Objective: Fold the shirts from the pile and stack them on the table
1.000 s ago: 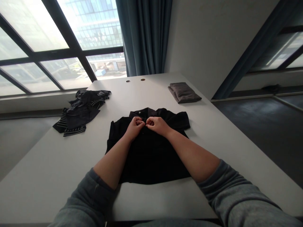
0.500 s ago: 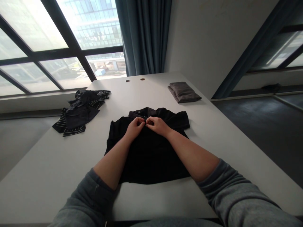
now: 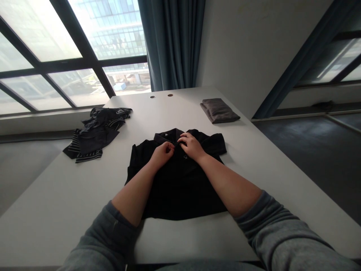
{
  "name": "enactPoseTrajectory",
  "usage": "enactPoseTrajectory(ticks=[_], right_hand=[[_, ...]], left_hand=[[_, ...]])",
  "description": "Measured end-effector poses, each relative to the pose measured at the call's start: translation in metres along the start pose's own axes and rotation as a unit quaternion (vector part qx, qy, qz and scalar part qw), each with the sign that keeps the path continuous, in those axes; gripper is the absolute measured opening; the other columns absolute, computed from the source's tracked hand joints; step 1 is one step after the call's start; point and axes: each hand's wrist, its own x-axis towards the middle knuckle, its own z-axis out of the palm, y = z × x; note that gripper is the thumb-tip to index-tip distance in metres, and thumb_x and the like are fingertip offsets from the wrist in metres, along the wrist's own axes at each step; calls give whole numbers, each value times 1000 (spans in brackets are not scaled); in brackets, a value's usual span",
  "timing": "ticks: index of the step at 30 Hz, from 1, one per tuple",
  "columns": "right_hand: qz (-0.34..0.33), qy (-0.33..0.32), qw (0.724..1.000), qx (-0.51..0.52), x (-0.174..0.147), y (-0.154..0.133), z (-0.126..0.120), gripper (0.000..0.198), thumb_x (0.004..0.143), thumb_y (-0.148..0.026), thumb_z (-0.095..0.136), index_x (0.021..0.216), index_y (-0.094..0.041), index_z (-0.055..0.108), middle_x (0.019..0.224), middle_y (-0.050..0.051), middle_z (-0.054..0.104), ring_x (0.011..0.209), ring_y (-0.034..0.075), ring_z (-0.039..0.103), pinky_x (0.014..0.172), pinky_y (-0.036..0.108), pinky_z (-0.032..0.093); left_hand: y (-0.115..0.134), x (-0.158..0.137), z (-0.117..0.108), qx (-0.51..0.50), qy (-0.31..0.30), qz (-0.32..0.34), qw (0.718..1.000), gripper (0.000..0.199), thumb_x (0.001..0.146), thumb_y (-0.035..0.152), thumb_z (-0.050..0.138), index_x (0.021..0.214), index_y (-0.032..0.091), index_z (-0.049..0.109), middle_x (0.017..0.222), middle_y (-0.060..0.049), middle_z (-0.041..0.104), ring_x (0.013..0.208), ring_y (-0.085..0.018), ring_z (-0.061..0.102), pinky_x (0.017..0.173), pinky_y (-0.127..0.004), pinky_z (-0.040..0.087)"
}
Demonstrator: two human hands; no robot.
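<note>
A black short-sleeved polo shirt (image 3: 180, 188) lies spread front up on the white table, its collar (image 3: 160, 137) away from me and its hem towards me. My left hand (image 3: 163, 153) is closed in a pinch on the front opening just below the collar. Beside it, my right hand (image 3: 192, 146) rests at the right side of the opening with fingers curved and apart, the fingertips touching the cloth by the collar. A small light logo (image 3: 185, 157) shows on the chest under my right wrist. The buttons are too small and dark to make out.
Several dark garments, some striped, lie in a loose heap (image 3: 97, 131) at the table's left edge. A folded grey-brown cloth (image 3: 220, 110) sits at the back right. Two round holes pierce the far end of the white table (image 3: 270, 184). Beyond hangs a blue curtain (image 3: 175, 45).
My right hand has shifted slightly up and right, its fingers loosening from a pinch, and uncovered the chest logo. My left hand remains pinched at the opening, a touch lower.
</note>
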Motion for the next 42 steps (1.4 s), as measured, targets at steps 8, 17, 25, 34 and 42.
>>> enactPoseTrajectory(ticks=[8,17,25,34,42], right_hand=[[-25,35,997,-70,2,-5,-8,17,89,-14,69,93,-26,79,119,8,74,121,34,50,110,56,42],[-25,-11,998,-48,4,0,-4,18,87,-11,65,92,-25,74,124,7,74,130,33,54,113,55,41],[-11,-37,995,-91,6,-5,-7,14,87,-14,66,93,-23,75,106,8,78,121,29,64,113,49,41],[13,-56,994,-91,4,-11,-6,10,96,-19,61,100,-23,70,105,7,76,109,27,67,123,62,26],[17,-73,993,-88,3,-10,-6,9,95,-17,61,98,-22,68,104,7,74,111,27,65,121,66,27]], left_hand=[[4,-1,-6,47,-25,-3,999,16,83,15,65,97,23,67,85,1,70,74,-17,62,71,-30,46],[-5,3,-4,111,20,22,993,16,90,17,66,103,24,73,105,-7,72,98,-26,69,92,-37,53],[2,27,-3,261,-35,-23,964,39,99,22,58,137,25,67,139,-10,65,118,-28,67,105,-38,52],[3,15,-22,337,-44,-22,940,23,97,32,65,117,30,76,126,-6,68,102,-26,70,85,-35,53],[7,17,-27,380,-37,-22,924,30,93,29,70,123,28,70,122,-8,70,101,-29,71,81,-37,51]])
